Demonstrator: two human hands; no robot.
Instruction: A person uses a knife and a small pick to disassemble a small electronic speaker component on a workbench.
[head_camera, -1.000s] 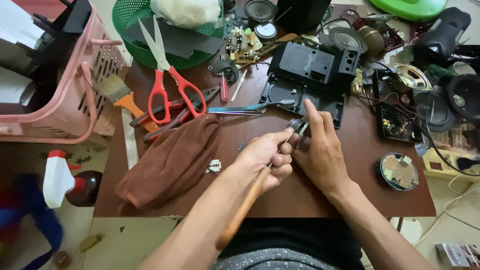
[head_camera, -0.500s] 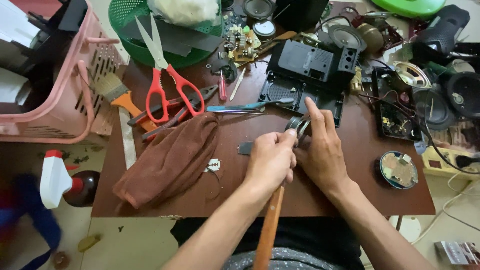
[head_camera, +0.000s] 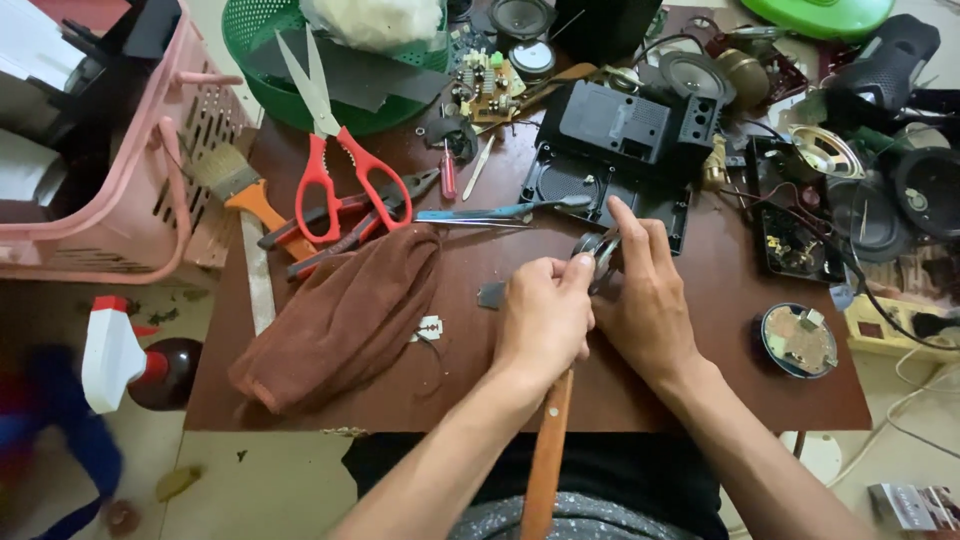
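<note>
Hands first: my left hand (head_camera: 543, 322) is clenched around a wooden-handled tool (head_camera: 545, 460), its handle running down off the near edge of the desk (head_camera: 700, 390), its dark blade tip (head_camera: 491, 294) poking out to the left of the fist. Right hand (head_camera: 645, 300) pinches a small round metal part (head_camera: 597, 250), fingers curled about it, thumb and forefinger of the left pressed against the same piece. Both hands meet just near of the desk's middle.

From largest down, I see a pink basket (head_camera: 150, 200) hanging past the far left corner, and a green basket (head_camera: 300, 90) at the far edge. A black plastic casing (head_camera: 620, 130) lies open just beyond the hands, toward the far edge. A brown cloth (head_camera: 340, 320) sprawls near the left edge, well to the left of my fist. Red scissors (head_camera: 345, 170) rest above the cloth, crossing pliers (head_camera: 340, 225), with an orange-handled brush (head_camera: 245, 190) at the left edge. A round speaker part (head_camera: 797, 340) sits by the right edge. Tweezers (head_camera: 480, 213) lie between the scissors and the casing. A razor blade (head_camera: 428, 327) lies touching the cloth's right side. A spray bottle (head_camera: 125, 355) stands on the floor, left of the desk.
</note>
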